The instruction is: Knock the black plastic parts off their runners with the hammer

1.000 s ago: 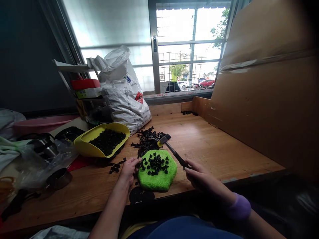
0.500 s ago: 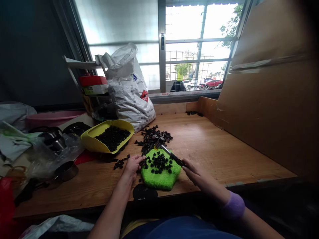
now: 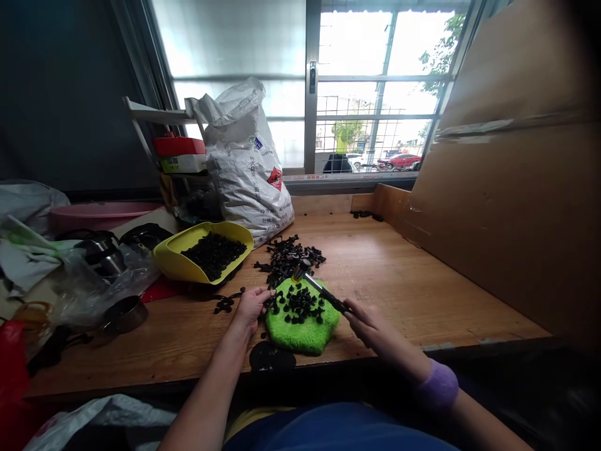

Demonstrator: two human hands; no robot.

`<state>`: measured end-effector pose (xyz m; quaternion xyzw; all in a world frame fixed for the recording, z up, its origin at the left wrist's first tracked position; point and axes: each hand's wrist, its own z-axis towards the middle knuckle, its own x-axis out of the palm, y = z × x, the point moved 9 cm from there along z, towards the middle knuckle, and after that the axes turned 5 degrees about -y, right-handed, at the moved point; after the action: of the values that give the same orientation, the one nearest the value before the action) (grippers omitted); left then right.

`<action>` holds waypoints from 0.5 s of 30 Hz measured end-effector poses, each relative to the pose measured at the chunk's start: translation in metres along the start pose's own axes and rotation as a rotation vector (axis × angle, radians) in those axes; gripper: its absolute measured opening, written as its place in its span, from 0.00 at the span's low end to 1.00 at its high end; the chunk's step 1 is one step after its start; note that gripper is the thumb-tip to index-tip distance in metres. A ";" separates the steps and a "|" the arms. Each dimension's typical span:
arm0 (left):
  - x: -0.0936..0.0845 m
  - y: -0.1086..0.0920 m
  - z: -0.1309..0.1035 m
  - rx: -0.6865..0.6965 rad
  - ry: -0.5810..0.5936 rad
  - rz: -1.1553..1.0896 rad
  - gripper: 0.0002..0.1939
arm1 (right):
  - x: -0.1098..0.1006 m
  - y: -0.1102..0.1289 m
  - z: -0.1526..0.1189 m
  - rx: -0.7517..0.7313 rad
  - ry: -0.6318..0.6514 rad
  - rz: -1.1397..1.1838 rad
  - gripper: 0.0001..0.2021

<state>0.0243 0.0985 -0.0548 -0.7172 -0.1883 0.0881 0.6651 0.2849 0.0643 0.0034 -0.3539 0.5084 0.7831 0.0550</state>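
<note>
My right hand [image 3: 364,318] is closed round the dark grip of a small hammer [image 3: 323,291]. Its head, with a yellow face, is over the far edge of a fuzzy green pad [image 3: 295,341]. Many small black knob-like pieces [image 3: 303,305] lie heaped on the pad. At the pad's left edge, my left hand [image 3: 252,307] pinches what looks like a small black piece [image 3: 269,303], partly hidden by the fingers. Just beyond the hammer head is a loose pile of black parts [image 3: 286,257] on the wooden table.
A yellow scoop-shaped tray [image 3: 176,263] of black pieces stands at left, before a white woven sack [image 3: 244,169]. Farther left are a metal cup [image 3: 124,316] and plastic bags. A large cardboard sheet [image 3: 498,188] walls the right side. A flat black disc [image 3: 272,358] lies at the front edge.
The view has shifted slightly. Both hands keep nearly the same place, the hammer still resting across the pad's far right side.
</note>
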 end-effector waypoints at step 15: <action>0.003 -0.007 0.006 0.073 0.023 0.092 0.12 | -0.001 0.029 0.012 -0.191 -0.143 -0.259 0.10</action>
<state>0.0240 0.1053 -0.0486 -0.7013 -0.1445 0.1172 0.6881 0.2672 0.0605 0.0288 -0.3634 0.3769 0.8373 0.1577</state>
